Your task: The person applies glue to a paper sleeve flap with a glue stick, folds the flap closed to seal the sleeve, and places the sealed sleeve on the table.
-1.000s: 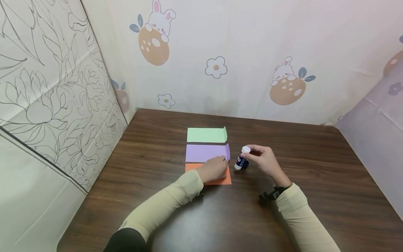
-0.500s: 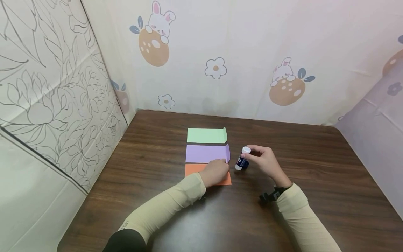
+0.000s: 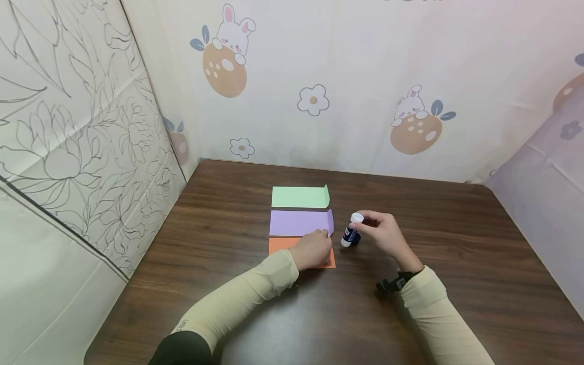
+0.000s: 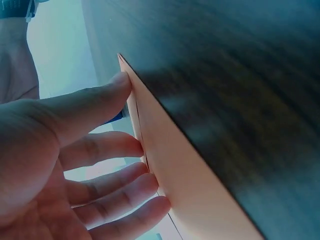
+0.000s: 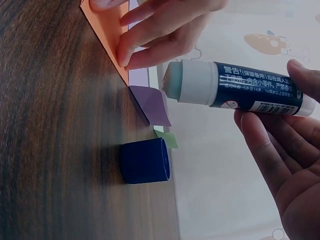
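Note:
An orange envelope (image 3: 279, 244) lies on the table under my left hand (image 3: 313, 250), whose fingertips press on its right end; the thumb (image 4: 107, 97) touches near one corner in the left wrist view. My right hand (image 3: 382, 232) pinches a glue stick (image 5: 255, 89) with a dark blue label, held tilted above the table. It is uncapped, and the glue tip (image 5: 173, 80) points down toward the envelopes. The blue cap (image 5: 145, 161) stands on the table below it. Behind the orange one lie a purple envelope (image 3: 296, 223) and a light green envelope (image 3: 298, 196), with their right-end flaps raised.
The dark wooden table (image 3: 219, 213) reaches back to a wall sheet (image 3: 356, 132) printed with rabbits and flowers. Another sheet with line-drawn flowers (image 3: 68, 162) hangs along the left side. A black wrist device (image 3: 394, 283) sits on the right wrist.
My left hand has shifted slightly to the right and toward me on the orange envelope's right end. The right hand and the glue stick have hardly moved.

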{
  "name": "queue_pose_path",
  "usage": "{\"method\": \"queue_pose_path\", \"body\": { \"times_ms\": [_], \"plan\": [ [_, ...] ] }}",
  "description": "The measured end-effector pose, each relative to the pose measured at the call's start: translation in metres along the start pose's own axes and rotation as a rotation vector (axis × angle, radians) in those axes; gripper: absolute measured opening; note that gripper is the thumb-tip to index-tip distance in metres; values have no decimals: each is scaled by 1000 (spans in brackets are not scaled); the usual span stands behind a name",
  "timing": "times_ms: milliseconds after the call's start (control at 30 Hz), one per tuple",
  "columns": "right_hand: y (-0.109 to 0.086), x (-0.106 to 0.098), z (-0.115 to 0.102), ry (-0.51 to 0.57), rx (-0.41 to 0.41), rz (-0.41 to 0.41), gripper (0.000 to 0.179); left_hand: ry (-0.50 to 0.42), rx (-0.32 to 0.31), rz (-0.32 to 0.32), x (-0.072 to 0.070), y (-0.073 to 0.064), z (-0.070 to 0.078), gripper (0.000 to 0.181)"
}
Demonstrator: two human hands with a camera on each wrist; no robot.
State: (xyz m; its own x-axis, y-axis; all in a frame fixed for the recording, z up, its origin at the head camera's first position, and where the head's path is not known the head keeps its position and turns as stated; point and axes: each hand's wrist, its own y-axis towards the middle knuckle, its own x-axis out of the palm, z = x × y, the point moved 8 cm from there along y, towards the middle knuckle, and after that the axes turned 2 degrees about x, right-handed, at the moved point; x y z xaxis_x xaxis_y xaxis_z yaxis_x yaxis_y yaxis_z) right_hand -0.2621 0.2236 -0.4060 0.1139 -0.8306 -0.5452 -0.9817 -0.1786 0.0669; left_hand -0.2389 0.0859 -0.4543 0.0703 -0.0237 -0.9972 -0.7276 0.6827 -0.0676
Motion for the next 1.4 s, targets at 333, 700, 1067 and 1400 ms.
{"method": "queue_pose_path", "body": {
  "times_ms": [333, 700, 1067, 1400],
  "plan": [
    [-1, 0, 2, -1, 2, 9, 40, 55, 81, 44, -7, -4, 9, 11],
    [-1, 0, 2, 9, 3, 19, 37, 56, 57, 49, -7, -3, 9, 8],
    [-1, 0, 1, 10, 8, 6, 37, 57, 33, 14, -4, -3, 9, 33],
    [1, 1, 4, 13, 7, -4, 39, -65, 26, 100, -7, 9, -9, 4]
  ]
}}
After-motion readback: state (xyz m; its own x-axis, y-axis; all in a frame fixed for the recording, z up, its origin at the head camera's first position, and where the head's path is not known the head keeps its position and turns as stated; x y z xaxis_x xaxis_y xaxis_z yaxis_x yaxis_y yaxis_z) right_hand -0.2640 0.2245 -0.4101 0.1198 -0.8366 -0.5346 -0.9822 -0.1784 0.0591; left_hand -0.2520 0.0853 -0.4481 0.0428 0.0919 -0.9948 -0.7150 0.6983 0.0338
